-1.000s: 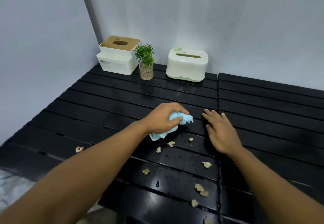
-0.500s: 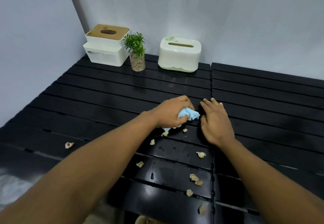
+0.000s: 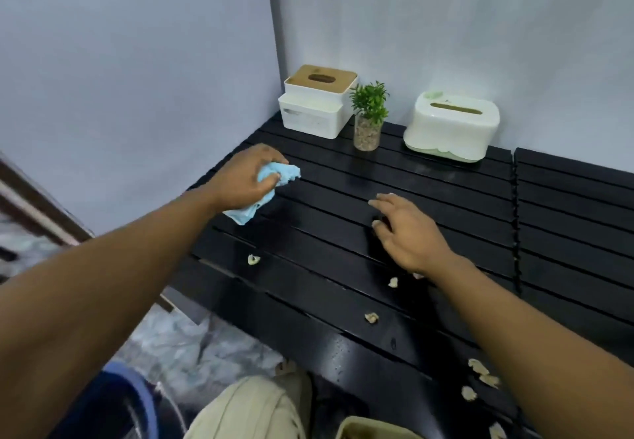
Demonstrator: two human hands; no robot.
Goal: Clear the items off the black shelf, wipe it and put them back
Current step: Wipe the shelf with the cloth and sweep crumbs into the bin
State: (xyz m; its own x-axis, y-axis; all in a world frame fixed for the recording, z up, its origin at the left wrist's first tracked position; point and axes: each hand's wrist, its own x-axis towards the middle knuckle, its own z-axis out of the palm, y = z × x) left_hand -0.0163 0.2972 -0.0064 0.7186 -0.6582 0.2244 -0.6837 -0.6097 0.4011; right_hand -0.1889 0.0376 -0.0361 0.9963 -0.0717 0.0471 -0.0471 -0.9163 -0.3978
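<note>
The black slatted shelf (image 3: pixel 429 198) fills the middle of the view. My left hand (image 3: pixel 243 179) grips a crumpled light-blue cloth (image 3: pixel 271 181) and presses it on the shelf near its left edge. My right hand (image 3: pixel 408 232) rests flat on the slats further right, fingers spread and holding nothing. At the back wall stand a white tissue box with a wooden lid (image 3: pixel 317 105), a small green plant in a glass pot (image 3: pixel 368 117) and a white-green tissue box (image 3: pixel 451 128). Several pale crumbs (image 3: pixel 371 317) lie on the front slats.
Grey walls close the shelf at the left and back. A second black slatted panel (image 3: pixel 576 219) adjoins on the right. Below the shelf's front edge are a marbled floor (image 3: pixel 192 346), a blue bucket rim (image 3: pixel 137 394) and my beige trouser leg (image 3: pixel 254 411).
My left hand has carried the cloth from beside my right hand to the shelf's left side. The camera swung left and down, showing the floor.
</note>
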